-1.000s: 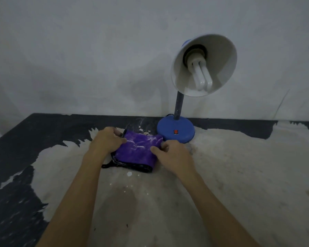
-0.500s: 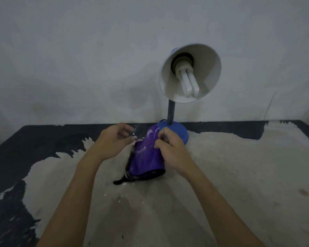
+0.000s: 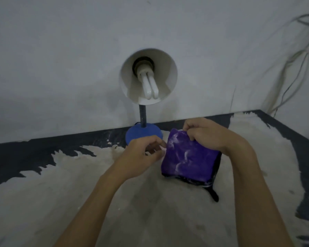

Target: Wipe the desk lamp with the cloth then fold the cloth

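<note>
A blue desk lamp (image 3: pixel 143 133) with a white shade and a twin-tube bulb stands against the back wall, its shade facing me. A folded purple cloth (image 3: pixel 187 159) with a black edge and a black strap is held up off the table, right of the lamp's base. My right hand (image 3: pixel 206 133) pinches the cloth's top edge. My left hand (image 3: pixel 144 151) is at the cloth's left edge, its fingertips touching it.
The table (image 3: pixel 78 193) is dark with large worn pale patches. A white wall rises right behind the lamp. Several cables (image 3: pixel 292 68) hang down the wall at the far right corner.
The cloth lay flat under both hands, then was lifted upright. Now it hangs from my right hand, further right of the lamp. The view has shifted left.
</note>
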Demonstrator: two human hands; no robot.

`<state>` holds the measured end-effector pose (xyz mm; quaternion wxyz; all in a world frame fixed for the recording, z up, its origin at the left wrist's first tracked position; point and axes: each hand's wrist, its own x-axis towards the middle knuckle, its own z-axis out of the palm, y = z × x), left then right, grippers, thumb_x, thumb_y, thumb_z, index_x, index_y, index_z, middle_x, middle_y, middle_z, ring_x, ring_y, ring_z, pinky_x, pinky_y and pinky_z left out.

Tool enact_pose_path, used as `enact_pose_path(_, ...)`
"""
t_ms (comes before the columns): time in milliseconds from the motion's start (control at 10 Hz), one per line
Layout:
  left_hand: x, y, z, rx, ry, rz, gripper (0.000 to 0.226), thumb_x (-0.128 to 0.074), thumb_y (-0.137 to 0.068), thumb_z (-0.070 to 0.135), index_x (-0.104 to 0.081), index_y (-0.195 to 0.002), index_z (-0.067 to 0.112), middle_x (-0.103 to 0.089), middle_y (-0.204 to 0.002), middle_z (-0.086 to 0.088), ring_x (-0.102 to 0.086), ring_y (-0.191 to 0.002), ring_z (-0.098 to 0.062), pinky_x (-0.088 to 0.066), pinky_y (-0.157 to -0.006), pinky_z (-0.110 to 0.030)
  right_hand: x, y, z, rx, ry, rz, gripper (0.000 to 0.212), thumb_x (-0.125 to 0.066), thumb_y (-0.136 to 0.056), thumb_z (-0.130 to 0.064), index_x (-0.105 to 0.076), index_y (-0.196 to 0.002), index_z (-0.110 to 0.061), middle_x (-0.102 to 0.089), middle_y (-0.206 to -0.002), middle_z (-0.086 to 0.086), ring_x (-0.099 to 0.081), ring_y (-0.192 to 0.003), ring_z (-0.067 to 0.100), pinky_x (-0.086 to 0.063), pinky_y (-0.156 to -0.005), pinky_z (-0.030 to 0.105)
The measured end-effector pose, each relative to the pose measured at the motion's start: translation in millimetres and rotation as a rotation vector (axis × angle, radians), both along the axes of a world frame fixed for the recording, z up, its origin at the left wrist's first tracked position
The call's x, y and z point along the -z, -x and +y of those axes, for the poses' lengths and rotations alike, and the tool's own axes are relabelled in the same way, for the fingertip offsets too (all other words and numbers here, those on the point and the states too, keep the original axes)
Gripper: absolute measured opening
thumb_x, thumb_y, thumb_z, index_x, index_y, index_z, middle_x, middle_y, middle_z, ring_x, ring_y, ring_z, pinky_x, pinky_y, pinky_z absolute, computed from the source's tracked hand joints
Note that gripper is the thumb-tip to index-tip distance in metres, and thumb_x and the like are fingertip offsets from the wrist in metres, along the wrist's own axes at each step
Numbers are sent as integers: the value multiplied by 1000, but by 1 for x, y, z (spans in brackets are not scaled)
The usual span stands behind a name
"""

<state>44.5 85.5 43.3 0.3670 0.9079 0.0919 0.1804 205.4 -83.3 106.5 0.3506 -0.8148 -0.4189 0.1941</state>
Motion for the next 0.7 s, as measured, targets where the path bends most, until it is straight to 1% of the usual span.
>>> enact_pose_path(100, 5, -1, -1, -2, -11, 24, 12, -71, -94, 28, -70, -103, 36, -73, -99, 13, -69, -89, -4, -54, -75, -16, 4, -10, -6, 67, -39, -29, 26, -44, -88, -10, -61, -69, -17, -62, -68, -7, -54, -63, 9, -40, -58, 26)
enact_pose_path(200, 7, 0, 1, -2, 7, 6, 11, -70, -95, 27, -71, -103, 34, -74, -99, 12, -69, -90, -3, -52, -75, -14, 16, -21, -5, 115, -2, -108, 26, -45, -92, -13, -62, -73, -19, -65, -78, -2, -60, -75, 16, -43, -63, 29)
enact_pose_path(300, 8, 1, 3, -5, 37, -1, 13, -71, -94, 22, -72, -102, 31, -74, -96, 11, -69, -88, -4, -52, -75, -14, 34, -30, -1, 178, 63, -193, 22, -48, -94, -15, -64, -85, -27, -65, -90, -1, -62, -83, 20, -50, -71, 33)
enact_pose_path(400, 10, 1, 6, -12, 34, -12, 12, -72, -94, 20, -73, -102, 28, -75, -94, 10, -69, -86, -4, -51, -74, -13, 53, -32, 6, 270, 26, -261, 22, -51, -92, -10, -68, -99, -23, -67, -99, 0, -62, -88, 20, -51, -73, 33)
enact_pose_path(500, 12, 3, 11, -39, 69, -35, 10, -73, -93, 18, -74, -99, 27, -75, -91, 15, -69, -84, -1, -50, -73, -11, 60, -31, 11, 363, -92, -304, 16, -57, -93, -12, -68, -99, -21, -69, -98, -2, -63, -89, 18, -49, -71, 30)
enact_pose_path(600, 7, 7, 20, -104, 61, -69, 12, -73, -92, 15, -74, -97, 26, -74, -86, 14, -68, -83, 2, -47, -71, -7, 53, -30, 13, 386, -253, -311, 11, -60, -93, -18, -70, -89, -22, -71, -88, -5, -66, -84, 17, -54, -70, 31)
enact_pose_path(700, 1, 13, 24, -188, 76, -157, 13, -76, -90, 14, -74, -92, 26, -74, -83, 12, -68, -77, 1, -48, -69, -9, 42, -27, 12, 407, -395, -266, 14, -62, -92, -19, -69, -81, -24, -70, -77, -8, -67, -74, 14, -55, -65, 31)
